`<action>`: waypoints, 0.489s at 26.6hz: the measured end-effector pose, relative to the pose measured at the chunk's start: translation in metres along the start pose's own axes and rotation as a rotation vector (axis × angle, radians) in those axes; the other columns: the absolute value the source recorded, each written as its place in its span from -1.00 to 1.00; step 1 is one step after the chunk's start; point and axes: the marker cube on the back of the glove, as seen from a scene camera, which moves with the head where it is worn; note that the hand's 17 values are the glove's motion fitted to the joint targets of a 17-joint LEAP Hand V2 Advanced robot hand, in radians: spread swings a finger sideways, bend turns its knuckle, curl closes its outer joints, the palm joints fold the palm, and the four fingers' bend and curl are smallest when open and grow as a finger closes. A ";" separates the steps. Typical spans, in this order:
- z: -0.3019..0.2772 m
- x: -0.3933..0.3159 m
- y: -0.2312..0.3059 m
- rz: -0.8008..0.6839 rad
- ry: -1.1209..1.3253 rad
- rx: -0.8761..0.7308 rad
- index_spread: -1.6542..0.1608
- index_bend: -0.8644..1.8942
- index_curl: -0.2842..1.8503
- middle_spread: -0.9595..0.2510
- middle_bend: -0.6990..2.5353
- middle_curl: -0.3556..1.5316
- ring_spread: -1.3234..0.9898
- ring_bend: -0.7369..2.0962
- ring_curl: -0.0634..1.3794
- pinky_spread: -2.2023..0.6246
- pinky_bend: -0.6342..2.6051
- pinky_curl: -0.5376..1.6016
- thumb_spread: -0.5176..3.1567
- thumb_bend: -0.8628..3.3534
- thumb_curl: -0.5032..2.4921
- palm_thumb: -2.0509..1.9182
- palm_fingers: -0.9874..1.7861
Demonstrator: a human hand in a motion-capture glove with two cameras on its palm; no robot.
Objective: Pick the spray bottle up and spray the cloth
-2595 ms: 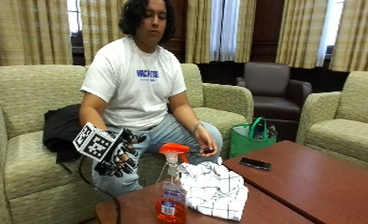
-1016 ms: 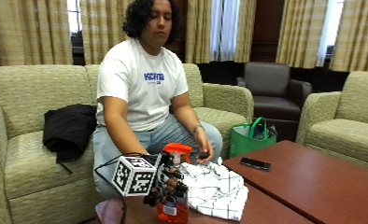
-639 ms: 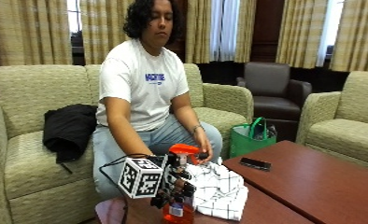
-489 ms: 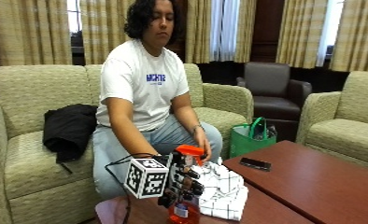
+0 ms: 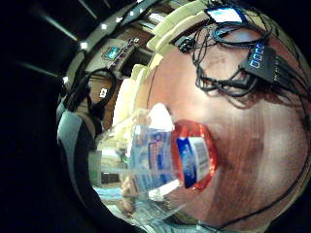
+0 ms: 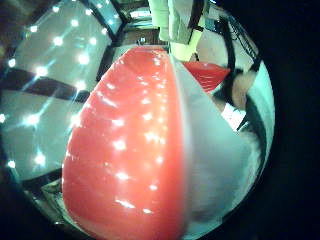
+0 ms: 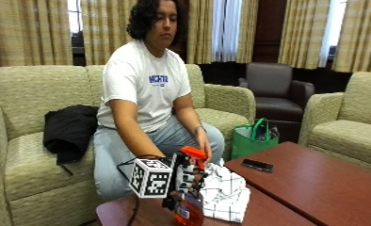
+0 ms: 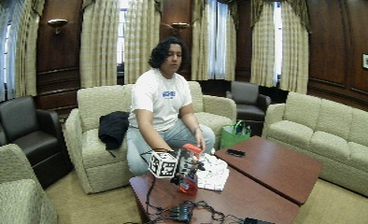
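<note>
Right hand (image 7: 187, 181): fingers wrapped round the spray bottle's neck.
Spray bottle (image 7: 189, 213): upright at the table's (image 7: 310, 188) near-left end, orange liquid inside.
Cloth (image 7: 226, 194): checked, just right of bottle.

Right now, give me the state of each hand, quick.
Right hand: grip closed around the bottle, by its neck, beside the cloth.
Left hand: bare; holding nothing that shows, hanging behind the bottle's trigger.
</note>
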 end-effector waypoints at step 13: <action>-0.031 -0.014 0.023 0.001 -0.065 0.011 0.55 -0.04 -0.39 0.37 -0.16 -0.11 -0.01 0.04 -0.33 0.36 -0.31 -0.16 -0.35 -0.59 -0.29 0.49 0.72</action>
